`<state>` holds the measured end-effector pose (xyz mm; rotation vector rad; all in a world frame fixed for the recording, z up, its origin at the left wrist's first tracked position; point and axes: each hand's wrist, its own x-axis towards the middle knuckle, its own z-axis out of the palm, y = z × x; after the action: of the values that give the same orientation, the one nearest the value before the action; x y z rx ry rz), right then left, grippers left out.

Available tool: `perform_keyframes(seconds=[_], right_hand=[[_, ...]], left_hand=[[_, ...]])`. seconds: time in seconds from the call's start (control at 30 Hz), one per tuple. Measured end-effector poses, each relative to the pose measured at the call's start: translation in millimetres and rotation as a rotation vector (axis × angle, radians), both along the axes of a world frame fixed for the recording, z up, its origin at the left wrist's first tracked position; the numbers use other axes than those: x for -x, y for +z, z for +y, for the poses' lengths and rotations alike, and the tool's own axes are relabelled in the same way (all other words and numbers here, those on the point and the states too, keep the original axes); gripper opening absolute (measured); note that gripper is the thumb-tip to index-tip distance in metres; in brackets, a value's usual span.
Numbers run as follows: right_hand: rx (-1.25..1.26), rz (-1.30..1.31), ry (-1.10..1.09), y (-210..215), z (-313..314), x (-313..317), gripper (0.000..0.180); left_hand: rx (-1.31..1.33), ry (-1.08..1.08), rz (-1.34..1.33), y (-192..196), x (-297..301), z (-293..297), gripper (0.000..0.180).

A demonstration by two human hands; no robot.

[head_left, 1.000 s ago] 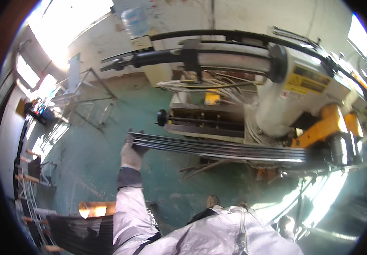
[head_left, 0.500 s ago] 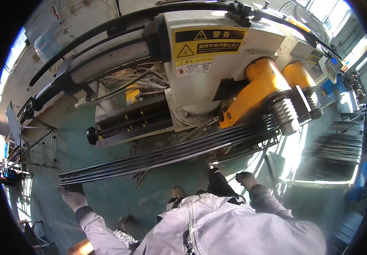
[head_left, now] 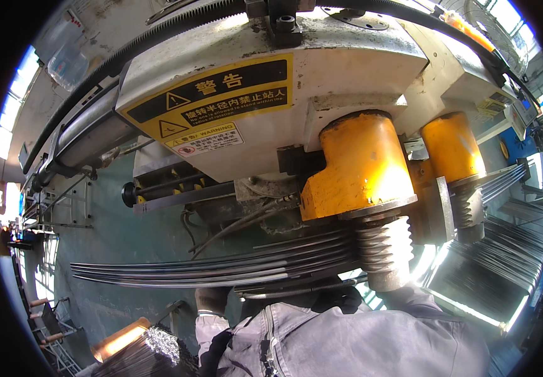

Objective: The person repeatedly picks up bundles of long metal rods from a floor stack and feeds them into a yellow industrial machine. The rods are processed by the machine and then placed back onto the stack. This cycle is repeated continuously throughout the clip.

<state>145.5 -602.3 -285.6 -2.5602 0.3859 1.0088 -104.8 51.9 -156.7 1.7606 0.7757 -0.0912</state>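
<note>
A bundle of several long, thin steel rods [head_left: 177,274] runs across in front of me, nearly level, its right end at the machine's ribbed metal roller [head_left: 384,251]. My left hand [head_left: 211,300], in a dark glove, is up against the lower edge of the bundle, and its fingers are hidden there. My right sleeve [head_left: 413,298] reaches up to the roller's lower end, which hides the right hand. Above the roller sits a yellow cylindrical housing [head_left: 365,166] on the white machine arm [head_left: 265,119].
A second yellow housing [head_left: 452,147] stands to the right. Many rods [head_left: 498,251] lie on a rack at the far right. A pile of rods [head_left: 149,352] with bright ends lies at lower left by an orange-lit block [head_left: 120,339]. A grooved bar [head_left: 303,289] crosses near my chest.
The machine arm and its yellow housings now loom larger and nearer. My left hand has moved right, from the rods' left end to farther along them. My right hand has gone behind the roller.
</note>
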Motion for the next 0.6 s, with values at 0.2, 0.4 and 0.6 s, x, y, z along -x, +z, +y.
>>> perform_keyframes(seconds=[0.2,0.4,0.6], right_hand=[[-0.19,-0.028,-0.042,3,61,-16,0.046],[-0.319,-0.05,-0.138,33,109,34,0.047],[-0.288,-0.211,-0.285,116,82,97,0.049]], left_hand=[[0.109,0.082,-0.304,14,-19,4,0.032],[-0.063,-0.012,-0.141,18,-30,1,0.042],[1.029,0.099,-0.609,22,-46,-5,0.048]])
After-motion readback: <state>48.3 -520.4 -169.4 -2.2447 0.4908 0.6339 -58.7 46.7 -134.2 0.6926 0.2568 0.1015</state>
